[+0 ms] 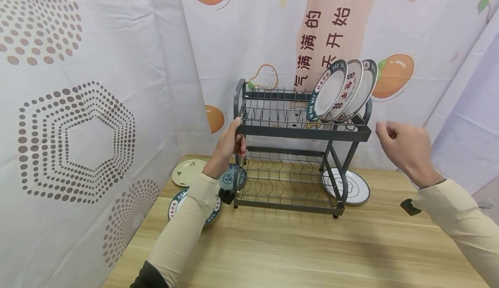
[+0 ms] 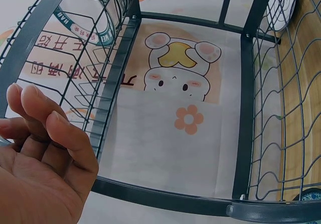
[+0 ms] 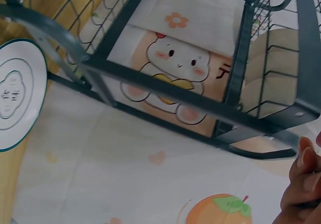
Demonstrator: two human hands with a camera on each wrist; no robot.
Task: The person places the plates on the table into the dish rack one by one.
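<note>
A dark metal two-tier dish rack (image 1: 304,132) stands on the table. Three patterned plates (image 1: 328,89) lean upright in the right part of its upper tier. My left hand (image 1: 228,143) is at the rack's upper left front corner, overlapping the frame in the head view. In the left wrist view its fingers (image 2: 70,138) are loosely bent, with nothing in them. My right hand (image 1: 409,147) hovers in the air right of the rack's upper tier, apart from it, fingers loosely curled. At the right wrist view's edge, its fingers (image 3: 303,184) show only partly.
On the table (image 1: 273,249) at left lie a pale yellow plate (image 1: 189,172), a green-rimmed plate (image 1: 177,202) partly behind my sleeve, and a blue patterned dish (image 1: 230,178). A white plate (image 1: 356,187) lies behind the rack's right leg. Printed curtains (image 1: 249,28) hang behind.
</note>
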